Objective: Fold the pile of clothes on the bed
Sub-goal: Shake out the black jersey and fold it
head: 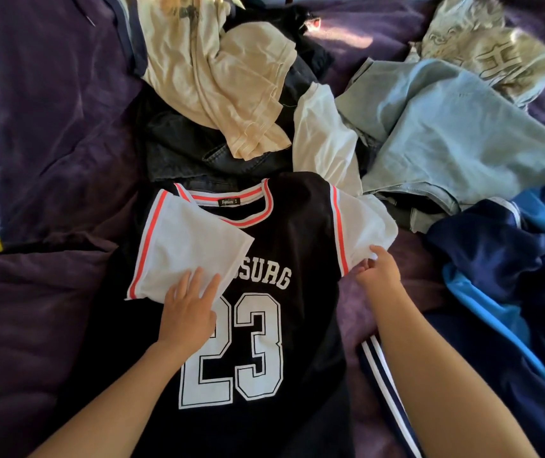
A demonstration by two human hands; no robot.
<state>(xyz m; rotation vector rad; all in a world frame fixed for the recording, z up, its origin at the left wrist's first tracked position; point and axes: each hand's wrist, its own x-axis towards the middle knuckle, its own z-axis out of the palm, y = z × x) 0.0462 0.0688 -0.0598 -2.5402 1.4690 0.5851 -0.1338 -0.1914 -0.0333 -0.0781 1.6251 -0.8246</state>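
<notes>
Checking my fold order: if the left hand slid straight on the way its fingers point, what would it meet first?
More of the folded-in white sleeve that the left hand rests on, then probably the striped collar.

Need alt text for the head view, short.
A person folds a black number-23 jersey on a purple bedspread: the left hand presses its folded-in white sleeve flat, the right hand pinches the other sleeve. Unfolded clothes lie heaped behind.

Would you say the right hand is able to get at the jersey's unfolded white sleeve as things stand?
Very likely yes: the right hand pinches the edge of that sleeve, and nothing lies over it.
</notes>
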